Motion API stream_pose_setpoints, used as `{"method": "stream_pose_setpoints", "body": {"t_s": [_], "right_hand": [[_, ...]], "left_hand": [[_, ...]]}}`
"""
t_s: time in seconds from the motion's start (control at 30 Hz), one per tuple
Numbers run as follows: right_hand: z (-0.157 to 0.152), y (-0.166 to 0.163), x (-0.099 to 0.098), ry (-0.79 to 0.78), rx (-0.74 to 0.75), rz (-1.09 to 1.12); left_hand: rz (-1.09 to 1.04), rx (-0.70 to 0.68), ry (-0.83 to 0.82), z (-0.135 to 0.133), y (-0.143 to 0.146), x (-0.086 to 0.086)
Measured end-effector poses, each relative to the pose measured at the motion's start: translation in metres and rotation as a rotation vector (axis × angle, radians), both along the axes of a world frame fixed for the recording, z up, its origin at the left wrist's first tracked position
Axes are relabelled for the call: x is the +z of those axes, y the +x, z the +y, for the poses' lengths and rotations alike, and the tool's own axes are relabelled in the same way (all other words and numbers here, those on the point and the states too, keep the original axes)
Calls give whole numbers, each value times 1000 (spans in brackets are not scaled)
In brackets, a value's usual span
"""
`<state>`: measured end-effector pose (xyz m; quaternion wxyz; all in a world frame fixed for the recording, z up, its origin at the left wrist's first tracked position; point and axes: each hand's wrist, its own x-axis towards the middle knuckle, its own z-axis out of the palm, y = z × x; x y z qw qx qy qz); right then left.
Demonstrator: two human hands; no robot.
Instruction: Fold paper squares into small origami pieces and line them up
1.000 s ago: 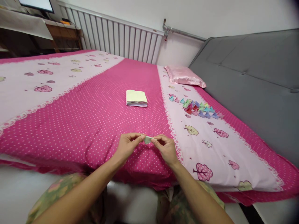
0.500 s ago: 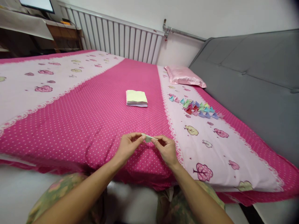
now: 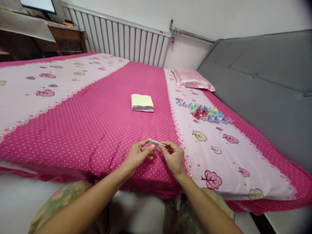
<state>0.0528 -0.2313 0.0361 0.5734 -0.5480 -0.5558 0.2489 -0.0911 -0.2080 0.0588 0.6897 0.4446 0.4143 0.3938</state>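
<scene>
Nearest the camera, both forearms come up from the bottom edge, with green patterned fabric over the knees partly cut off below. The left hand (image 3: 139, 155) and the right hand (image 3: 173, 157) meet just above the near edge of the bed (image 3: 97, 123). Between their fingertips they pinch a small folded paper piece (image 3: 156, 142), pale and thin, seen almost edge-on as a narrow sliver, so its shape and folds are hard to make out. The left thumb and forefinger close on its left end; the right thumb and forefinger close on its right end, and the other fingers of both hands curl loosely inward. The piece hangs just over the pink dotted sheet, and whether it touches the cloth cannot be told.

Farther off, near the middle of the dotted band, lies a stack of paper squares (image 3: 142, 102), its top sheet pale yellow and the edges of other sheets showing beneath. To the right, on the pale strip printed with little trees, a cluster of folded paper shapes (image 3: 207, 113) in blue, green, red and purple sits close together; the single pieces are too small to tell apart. Beyond them a shiny pink pillow (image 3: 192, 79) lies against the grey padded headboard (image 3: 263, 84) on the right. At the far side a white radiator (image 3: 122, 39) runs along the wall, and a screen (image 3: 39, 6) at the far left is cut off by the frame's top. No writing can be read anywhere.
</scene>
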Motion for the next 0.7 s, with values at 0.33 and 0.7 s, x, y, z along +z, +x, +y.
{"method": "stream_pose_setpoints", "body": {"t_s": [0.33, 0.7], "right_hand": [[-3, -6, -4, -11, 62, -21], [-2, -8, -5, -92, 181, 111]], "left_hand": [[-57, -16, 34, -2, 1, -2], [30, -37, 199, 0, -2, -5]]}}
